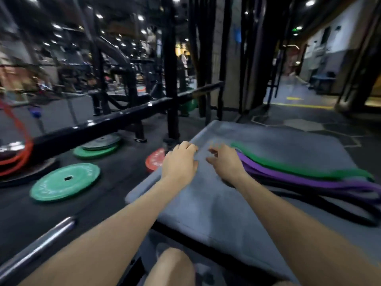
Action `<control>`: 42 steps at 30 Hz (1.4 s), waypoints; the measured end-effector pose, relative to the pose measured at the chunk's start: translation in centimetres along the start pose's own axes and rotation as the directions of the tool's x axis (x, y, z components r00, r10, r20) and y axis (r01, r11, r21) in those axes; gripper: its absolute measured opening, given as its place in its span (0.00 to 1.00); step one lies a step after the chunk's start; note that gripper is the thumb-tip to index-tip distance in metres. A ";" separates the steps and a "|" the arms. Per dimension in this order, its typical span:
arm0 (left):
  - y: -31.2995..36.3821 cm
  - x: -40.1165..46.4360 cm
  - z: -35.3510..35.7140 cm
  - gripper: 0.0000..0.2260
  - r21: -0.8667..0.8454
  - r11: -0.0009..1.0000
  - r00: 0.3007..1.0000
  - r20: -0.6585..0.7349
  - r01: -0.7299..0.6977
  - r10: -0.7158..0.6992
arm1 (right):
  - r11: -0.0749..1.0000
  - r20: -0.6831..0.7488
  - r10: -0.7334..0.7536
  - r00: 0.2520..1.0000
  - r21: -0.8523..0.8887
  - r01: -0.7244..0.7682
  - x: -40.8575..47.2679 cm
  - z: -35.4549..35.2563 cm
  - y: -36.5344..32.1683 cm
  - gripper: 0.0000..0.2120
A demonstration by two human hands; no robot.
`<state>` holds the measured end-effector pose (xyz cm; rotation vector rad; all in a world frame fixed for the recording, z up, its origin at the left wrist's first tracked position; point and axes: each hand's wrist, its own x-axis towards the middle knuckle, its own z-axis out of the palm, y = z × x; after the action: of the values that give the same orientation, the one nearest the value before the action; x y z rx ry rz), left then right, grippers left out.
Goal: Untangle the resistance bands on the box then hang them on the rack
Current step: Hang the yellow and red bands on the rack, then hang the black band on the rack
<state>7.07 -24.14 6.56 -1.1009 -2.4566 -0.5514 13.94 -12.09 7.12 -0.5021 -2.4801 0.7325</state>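
Note:
A grey padded box (216, 203) lies in front of me. On its right side lies a tangle of resistance bands: a green band (288, 164), a purple band (299, 178) under it and a black band (329, 205) nearest me. My left hand (180, 162) hovers over the box's left edge with loosely curled fingers and holds nothing. My right hand (224, 162) is just left of the bands' end, fingers relaxed and empty. The black rack (123, 118) stands to the left and behind. The frame is blurred.
Green weight plates (65, 181) (97, 148) and a red plate (155, 159) lie on the dark floor left of the box. A red band (22, 141) hangs on a bar at the far left. A steel barbell (37, 244) lies at the lower left.

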 end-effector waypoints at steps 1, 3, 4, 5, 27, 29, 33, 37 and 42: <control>0.8 0.4 1.5 0.16 -0.027 1.000 1.000 0.026 -0.007 0.007 | 0.999 0.005 0.024 1.000 -0.022 -0.024 -0.1 -0.1 1.7 0.05; 2.7 1.2 4.5 0.15 -0.087 0.996 0.996 0.081 -0.020 0.027 | 0.994 0.016 0.088 0.996 -0.060 -0.087 -0.4 -0.5 5.4 0.05; 3.8 1.6 6.0 0.15 -0.108 0.994 0.993 0.112 -0.026 0.038 | 0.990 0.016 0.119 0.993 -0.079 -0.118 -0.7 -0.9 7.4 0.03; 5.1 1.9 7.4 0.15 -0.132 0.991 0.989 0.137 -0.037 0.055 | 0.980 0.011 0.170 0.985 -0.109 -0.168 -1.0 -1.5 9.5 0.09; 17.2 7.5 25.1 0.31 -0.289 0.855 0.728 0.448 -0.431 0.519 | 0.809 -0.051 0.381 0.923 -0.465 -0.359 -5.0 -7.6 31.2 0.32; 17.9 7.7 25.7 0.30 -0.283 0.859 0.725 0.461 -0.428 0.512 | 0.793 -0.058 0.394 0.917 -0.484 -0.371 -5.2 -8.1 32.0 0.33; 18.7 8.6 26.7 0.23 -0.284 0.882 0.735 0.488 -0.377 0.471 | 0.780 -0.068 0.384 0.921 -0.509 -0.363 -5.0 -8.3 32.7 0.32; 18.9 9.2 27.0 0.18 -0.304 0.883 0.720 0.512 -0.358 0.468 | 0.783 -0.040 0.386 0.922 -0.515 -0.350 -4.8 -8.3 33.1 0.29; 19.3 9.4 26.9 0.14 -0.308 0.874 0.741 0.466 -0.376 0.483 | 0.792 -0.032 0.380 0.924 -0.505 -0.343 -4.3 -8.4 33.3 0.19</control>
<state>11.06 6.84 -7.81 -2.0826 -2.4629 -0.3723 28.78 15.47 -7.72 -1.1913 -2.6681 0.2142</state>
